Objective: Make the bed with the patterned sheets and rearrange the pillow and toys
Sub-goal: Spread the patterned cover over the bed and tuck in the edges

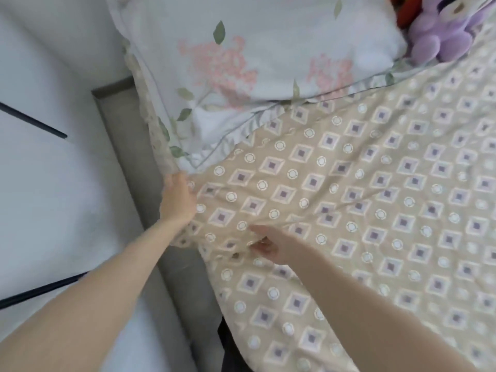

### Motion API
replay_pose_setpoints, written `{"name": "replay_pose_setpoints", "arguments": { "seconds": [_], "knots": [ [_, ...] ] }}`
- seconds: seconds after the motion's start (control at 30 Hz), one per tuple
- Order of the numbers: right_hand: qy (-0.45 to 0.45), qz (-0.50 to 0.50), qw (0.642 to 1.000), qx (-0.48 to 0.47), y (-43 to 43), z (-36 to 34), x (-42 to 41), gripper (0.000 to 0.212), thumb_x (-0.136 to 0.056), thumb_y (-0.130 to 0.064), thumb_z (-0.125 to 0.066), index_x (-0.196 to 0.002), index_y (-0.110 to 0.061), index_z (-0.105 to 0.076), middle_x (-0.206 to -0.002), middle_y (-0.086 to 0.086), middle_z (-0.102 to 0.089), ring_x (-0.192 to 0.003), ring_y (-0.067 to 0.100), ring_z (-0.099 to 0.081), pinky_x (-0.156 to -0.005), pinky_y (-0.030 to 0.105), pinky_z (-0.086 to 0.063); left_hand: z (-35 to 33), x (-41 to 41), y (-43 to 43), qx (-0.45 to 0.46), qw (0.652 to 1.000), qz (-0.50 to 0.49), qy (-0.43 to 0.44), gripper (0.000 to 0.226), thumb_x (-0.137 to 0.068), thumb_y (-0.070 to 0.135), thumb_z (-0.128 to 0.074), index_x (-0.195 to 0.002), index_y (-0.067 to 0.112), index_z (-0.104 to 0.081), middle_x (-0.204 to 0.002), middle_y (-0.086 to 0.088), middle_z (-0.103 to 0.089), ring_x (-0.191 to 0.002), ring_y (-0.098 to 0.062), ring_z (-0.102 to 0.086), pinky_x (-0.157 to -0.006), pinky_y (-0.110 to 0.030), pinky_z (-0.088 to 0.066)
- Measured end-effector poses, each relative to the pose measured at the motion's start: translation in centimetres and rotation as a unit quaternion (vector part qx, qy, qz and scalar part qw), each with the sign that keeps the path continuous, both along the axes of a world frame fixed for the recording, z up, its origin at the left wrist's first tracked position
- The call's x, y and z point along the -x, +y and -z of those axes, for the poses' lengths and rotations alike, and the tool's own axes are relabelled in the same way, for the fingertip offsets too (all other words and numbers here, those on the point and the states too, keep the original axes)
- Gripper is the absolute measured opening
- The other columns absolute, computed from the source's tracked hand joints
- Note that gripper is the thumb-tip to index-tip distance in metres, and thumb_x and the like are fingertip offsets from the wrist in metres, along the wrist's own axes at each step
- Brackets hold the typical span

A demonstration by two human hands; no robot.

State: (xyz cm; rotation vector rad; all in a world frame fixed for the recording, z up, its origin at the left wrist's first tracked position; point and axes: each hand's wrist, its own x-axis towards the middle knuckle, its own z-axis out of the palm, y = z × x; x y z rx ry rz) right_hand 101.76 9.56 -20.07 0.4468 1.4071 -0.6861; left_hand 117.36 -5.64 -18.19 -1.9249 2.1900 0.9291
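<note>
A beige sheet with purple diamonds and white circles point(375, 210) covers the bed. My left hand point(178, 198) grips the sheet's edge at the bed's left side, just below the pillow's corner. My right hand point(268, 244) pinches a fold of the same sheet a little lower, where the cloth bunches up. A pale floral pillow point(255, 55) lies at the head of the bed. To its right sits a purple plush toy point(440, 36), with a red toy point(406, 9) partly hidden behind it.
A grey padded bed frame point(126, 135) runs along the bed's left side. Left of it is a pale floor point(48, 197) with thin dark lines across it. Something dark point(230, 350) shows under the sheet's lower edge.
</note>
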Motion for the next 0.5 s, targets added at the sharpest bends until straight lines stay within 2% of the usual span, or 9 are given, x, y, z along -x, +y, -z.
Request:
{"name": "replay_pose_setpoints", "arguments": {
  "seconds": [0.1,0.13,0.2,0.27,0.33,0.4,0.5],
  "knots": [
    [-0.015,-0.029,0.999,0.022,-1.7,0.3,-3.1,0.014,-0.081,-0.012,-0.075,-0.079,-0.01,-0.06,-0.067,0.003,-0.061,-0.061,0.013,-0.06,-0.054,0.021,-0.055,1.2,-1.5,-2.6,-0.064,0.997,0.031,-0.015,0.049,-0.094,0.005,-0.042,-0.142,0.011,-0.034,-0.144,-0.014,-0.037,-0.122,-0.037,-0.047,-0.097,-0.041,-0.038],
    [-0.013,-0.047,0.998,0.025,-2.2,0.3,-3.9,0.015,-0.081,-0.013,-0.074,-0.078,-0.012,-0.06,-0.068,0.0,-0.06,-0.059,0.01,-0.059,-0.054,0.018,-0.054,1.6,-2.0,-3.1,-0.083,0.996,0.035,-0.007,0.048,-0.095,0.006,-0.042,-0.142,0.015,-0.033,-0.141,-0.014,-0.043,-0.12,-0.035,-0.048,-0.093,-0.039,-0.038],
    [-0.008,-0.073,0.997,0.039,-2.9,0.6,-5.4,0.015,-0.081,-0.014,-0.074,-0.078,-0.014,-0.06,-0.071,-0.002,-0.058,-0.058,0.008,-0.057,-0.052,0.016,-0.05,2.3,-2.9,-3.8,-0.094,0.995,0.024,0.016,0.037,-0.097,0.011,-0.044,-0.133,0.018,-0.041,-0.127,-0.015,-0.055,-0.105,-0.031,-0.055,-0.082,-0.034,-0.04],
    [-0.004,-0.085,0.995,0.057,-3.2,0.7,-6.5,0.014,-0.081,-0.012,-0.075,-0.085,-0.011,-0.061,-0.076,0.001,-0.056,-0.063,0.01,-0.055,-0.054,0.017,-0.052,2.5,-3.4,-4.3,-0.073,0.997,0.036,0.015,0.017,-0.097,0.015,-0.048,-0.113,0.016,-0.049,-0.11,-0.011,-0.063,-0.092,-0.026,-0.056,-0.076,-0.034,-0.042],
    [-0.005,-0.103,0.993,0.064,-2.9,0.6,-6.9,0.016,-0.08,-0.01,-0.075,-0.087,-0.009,-0.06,-0.073,0.001,-0.053,-0.062,0.01,-0.055,-0.062,0.021,-0.056,2.3,-3.9,-4.9,-0.037,0.996,0.076,-0.01,0.002,-0.095,0.017,-0.05,-0.095,0.017,-0.051,-0.098,-0.007,-0.065,-0.086,-0.026,-0.058,-0.073,-0.036,-0.045],
    [-0.052,-0.122,0.989,0.072,-2.5,0.3,-6.9,0.012,-0.082,-0.009,-0.074,-0.079,-0.009,-0.062,-0.065,0.0,-0.061,-0.057,0.008,-0.061,-0.06,0.022,-0.058,1.8,-4.2,-5.9,0.004,0.993,0.109,-0.037,0.007,-0.095,0.018,-0.05,-0.088,0.019,-0.051,-0.094,-0.004,-0.064,-0.081,-0.024,-0.054,-0.069,-0.034,-0.042],
    [-0.094,-0.089,0.99,0.047,-1.9,-0.2,-7.3,0.012,-0.085,-0.007,-0.07,-0.077,-0.004,-0.062,-0.063,0.004,-0.069,-0.055,0.014,-0.068,-0.051,0.024,-0.056,1.6,-4.3,-6.6,0.043,0.986,0.138,-0.083,0.011,-0.095,0.013,-0.048,-0.087,0.02,-0.051,-0.094,-0.001,-0.063,-0.08,-0.021,-0.049,-0.067,-0.032,-0.033]
  ]
}}
